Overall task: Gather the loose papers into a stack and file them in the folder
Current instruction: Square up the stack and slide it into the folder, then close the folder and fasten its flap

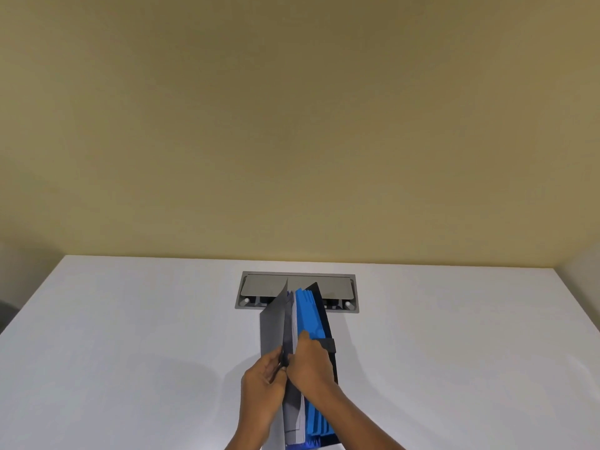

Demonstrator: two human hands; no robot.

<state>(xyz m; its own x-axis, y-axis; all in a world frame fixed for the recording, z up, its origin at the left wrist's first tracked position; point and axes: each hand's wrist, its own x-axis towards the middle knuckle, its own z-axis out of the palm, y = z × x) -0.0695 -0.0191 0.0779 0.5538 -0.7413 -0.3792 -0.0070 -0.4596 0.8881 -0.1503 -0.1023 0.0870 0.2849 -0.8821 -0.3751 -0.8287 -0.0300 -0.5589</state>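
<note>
Both hands are working at the near table (130, 352) edge: left hand (259, 389) is pinching the grey papers (272, 329) upright, right hand (308, 362) is gripping the blue folder (310, 315) dividers, fingers curled closed. Folder is standing on the table, papers entering its left side. Beyond, a grey cable hatch (337, 284) is sitting against the yellow wall (292, 125).

Blue folder (310, 319) upright on white table (130, 336), left hand (261, 388), right hand (310, 362) gripping papers (272, 323)

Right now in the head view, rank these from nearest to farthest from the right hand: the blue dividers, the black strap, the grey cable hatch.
From the right hand:
1. Blue dividers, under its fingertips, touching.
2. Black strap, just to its right.
3. Grey cable hatch, beyond the folder, at the table's far edge.
</note>
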